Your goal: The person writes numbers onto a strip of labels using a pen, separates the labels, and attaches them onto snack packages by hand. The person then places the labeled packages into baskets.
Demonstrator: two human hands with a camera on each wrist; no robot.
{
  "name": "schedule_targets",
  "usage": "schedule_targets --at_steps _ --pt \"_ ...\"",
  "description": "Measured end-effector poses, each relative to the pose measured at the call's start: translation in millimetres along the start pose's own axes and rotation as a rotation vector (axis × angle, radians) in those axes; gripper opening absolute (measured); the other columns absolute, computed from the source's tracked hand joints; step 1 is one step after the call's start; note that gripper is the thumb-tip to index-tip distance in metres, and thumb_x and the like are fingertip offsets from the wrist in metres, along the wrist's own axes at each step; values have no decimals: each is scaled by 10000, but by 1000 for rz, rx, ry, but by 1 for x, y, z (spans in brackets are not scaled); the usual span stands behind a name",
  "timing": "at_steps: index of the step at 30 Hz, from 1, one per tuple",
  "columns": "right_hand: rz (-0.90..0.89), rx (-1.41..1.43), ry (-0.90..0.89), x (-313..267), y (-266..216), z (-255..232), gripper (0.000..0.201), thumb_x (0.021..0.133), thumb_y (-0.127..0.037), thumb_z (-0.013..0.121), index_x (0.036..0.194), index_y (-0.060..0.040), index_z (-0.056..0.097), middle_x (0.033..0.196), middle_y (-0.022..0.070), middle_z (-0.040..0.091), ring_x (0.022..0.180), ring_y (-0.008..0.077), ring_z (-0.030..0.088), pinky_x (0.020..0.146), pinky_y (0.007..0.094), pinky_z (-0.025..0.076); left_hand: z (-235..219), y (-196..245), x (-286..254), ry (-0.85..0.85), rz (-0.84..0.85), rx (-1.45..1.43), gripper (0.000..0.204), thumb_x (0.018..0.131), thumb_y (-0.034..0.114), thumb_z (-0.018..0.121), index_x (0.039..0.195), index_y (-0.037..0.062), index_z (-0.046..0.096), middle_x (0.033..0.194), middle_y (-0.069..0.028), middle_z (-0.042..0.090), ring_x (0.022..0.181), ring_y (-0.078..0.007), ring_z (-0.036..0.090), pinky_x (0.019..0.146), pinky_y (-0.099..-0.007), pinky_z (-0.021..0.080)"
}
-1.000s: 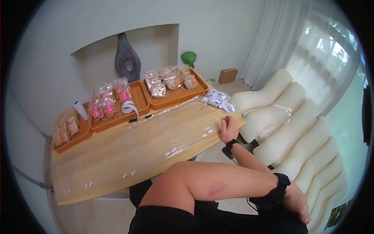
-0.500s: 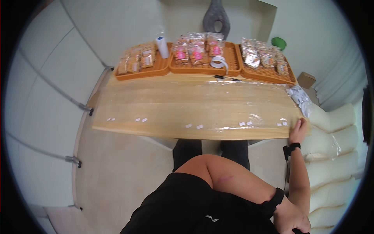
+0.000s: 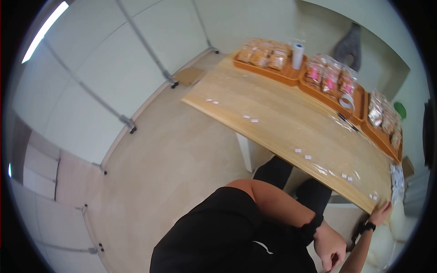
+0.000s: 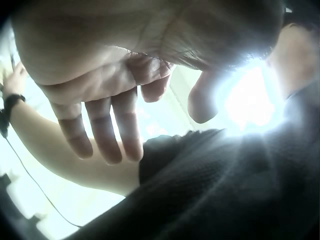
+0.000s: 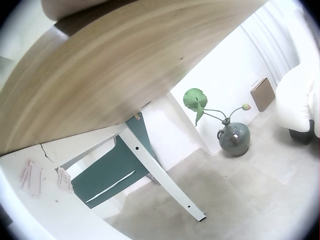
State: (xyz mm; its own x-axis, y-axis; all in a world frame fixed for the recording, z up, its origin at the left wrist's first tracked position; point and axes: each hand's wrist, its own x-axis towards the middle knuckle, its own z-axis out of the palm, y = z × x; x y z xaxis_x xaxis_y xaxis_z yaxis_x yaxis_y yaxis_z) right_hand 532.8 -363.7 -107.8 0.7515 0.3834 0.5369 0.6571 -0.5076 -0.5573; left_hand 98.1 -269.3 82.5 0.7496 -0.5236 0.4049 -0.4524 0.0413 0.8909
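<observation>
In the head view my left hand (image 3: 330, 245) is held across my body near the black shirt (image 3: 218, 232). Its fingers (image 4: 126, 125) hang relaxed below the palm in the left wrist view, with nothing held and my right forearm (image 4: 65, 145) behind them. My right hand (image 3: 380, 212) rests at the near right corner of the wooden table (image 3: 273, 109). The right wrist view looks along the table's underside (image 5: 125, 65), with only a blurred bit of the hand at the top edge. Pairs of small white pieces (image 3: 298, 150) lie along the table's front.
Wicker trays (image 3: 291, 81) of bagged snacks stand along the back, with a white roll (image 3: 297, 57), a tape roll (image 3: 347, 101) and a black pen (image 3: 348, 122). A crumpled silvery bag (image 3: 397, 179) lies at the right end. Below are a table leg (image 5: 165, 172) and a vase (image 5: 235, 139).
The head view has swung left, so the table now sits further right and more floor and white panels show. My right hand stays by the table's right end; my left stays across my body.
</observation>
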Motion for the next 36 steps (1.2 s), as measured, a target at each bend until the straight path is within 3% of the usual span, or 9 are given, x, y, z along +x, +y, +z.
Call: schedule_targets --at_steps 3,8,15,20,22,23,24,27,36 --pt "-49 -14 37 1 -2 2 544 1060 -427 417 1332 27 543 1329 225 579 1230 375 545 1050 406 414 -10 -5 -39 371 -82 52 206 836 177 728 964 14 734 874 -98 745 828 -178 713 757 -297 552" --pt "-43 -30 5 6 7 2 588 1054 -451 422 1358 44 514 1358 225 556 1223 377 546 1046 404 424 -27 47 -102 556 -244 20 231 838 149 657 998 -12 698 966 -113 694 886 -217 680 824 -329 530" --pt "55 98 -51 20 52 10 609 1064 -446 411 1389 63 483 1419 224 520 1304 346 501 1096 381 390 -53 127 -146 977 188 225 87 834 2 657 906 -30 619 1013 -101 622 886 -223 634 805 -333 516" --pt "86 -19 -91 18 58 2 616 1058 -453 424 1396 60 472 1401 221 531 1284 323 524 1033 392 467 -70 139 -179 1228 109 126 73 851 -17 646 862 9 578 928 -59 570 870 -179 564 737 -284 468" --pt "108 102 -76 6 38 -8 630 1049 -492 426 1389 33 495 1370 212 552 1244 318 542 1041 392 451 -78 124 -201 1272 221 -184 60 871 -3 635 905 23 593 930 -54 561 864 -176 563 729 -280 472" --pt "-263 -218 53 4 62 -5 504 1067 -377 455 1328 46 537 1294 213 591 1168 345 577 1012 401 455 -84 109 -216 1281 301 -238 57 886 10 633 926 29 598 936 -57 552 860 -178 561 723 -283 475" --pt "21 -36 -6 -5 13 -16 494 1068 -371 453 1325 41 544 1278 210 605 1172 333 584 1019 387 451 -90 94 -229 1220 481 -251 154 922 58 617 1073 58 647 945 -65 531 858 -184 559 723 -305 482" --pt "50 -2 -34 -11 -4 -23 540 1062 -427 436 1380 4 504 1365 150 552 1243 273 531 1007 369 468 -90 90 -246 1216 628 -472 443 928 28 543 1336 180 623 920 -15 447 817 -169 439 721 -287 396" --pt "91 134 -21 -18 -22 -21 448 1077 -340 421 1318 16 547 1266 137 606 1187 247 564 1036 345 416 -81 77 -258 1253 651 -500 258 922 13 524 1105 136 658 896 17 422 794 -145 405 687 -277 366"
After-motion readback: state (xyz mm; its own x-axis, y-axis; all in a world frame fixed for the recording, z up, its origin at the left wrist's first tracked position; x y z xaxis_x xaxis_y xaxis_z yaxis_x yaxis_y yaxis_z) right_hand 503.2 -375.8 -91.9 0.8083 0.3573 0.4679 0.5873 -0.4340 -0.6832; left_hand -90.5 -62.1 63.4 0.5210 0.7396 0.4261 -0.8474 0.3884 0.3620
